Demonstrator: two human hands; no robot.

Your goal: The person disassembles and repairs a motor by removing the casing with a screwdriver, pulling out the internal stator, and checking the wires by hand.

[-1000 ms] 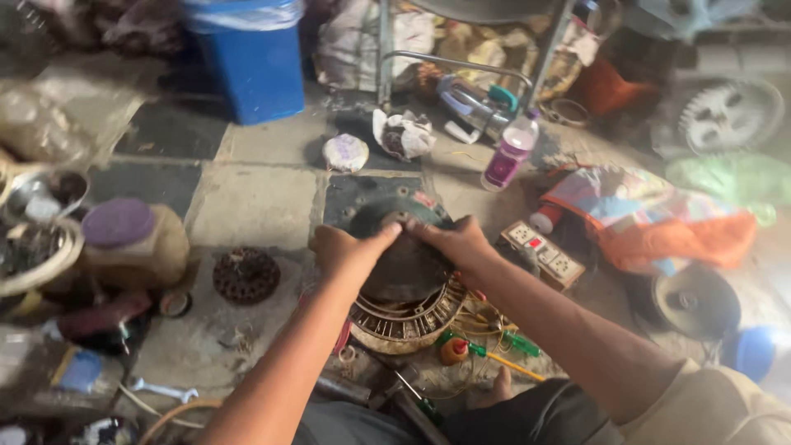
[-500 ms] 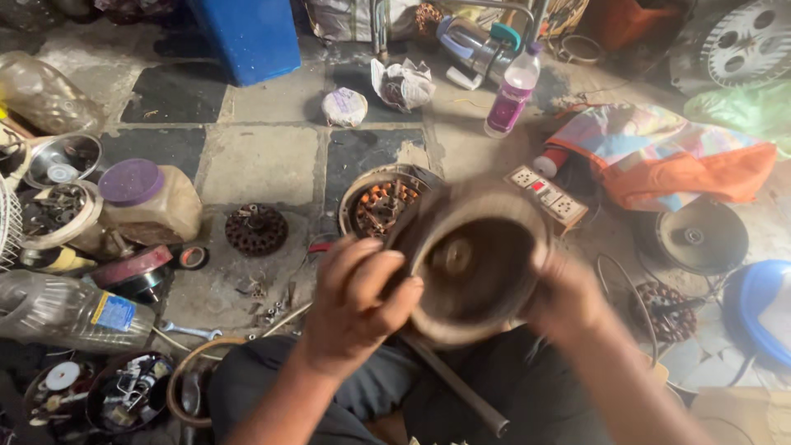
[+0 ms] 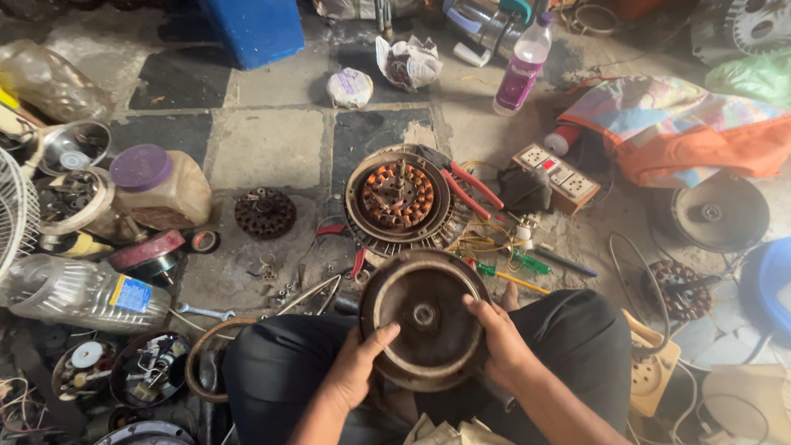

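While the stator (image 3: 399,196) lies on the floor, left hand (image 3: 356,369) and right hand (image 3: 498,342) clasp the round motor cover (image 3: 424,317).

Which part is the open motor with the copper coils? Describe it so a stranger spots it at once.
Start at the round cover held over the lap by the left hand and right hand. On the floor just beyond it lies the motor, a round rusty housing. Unlike the small dark stator to its left, it shows a ring of orange coils, with red-handled pliers across its right rim.
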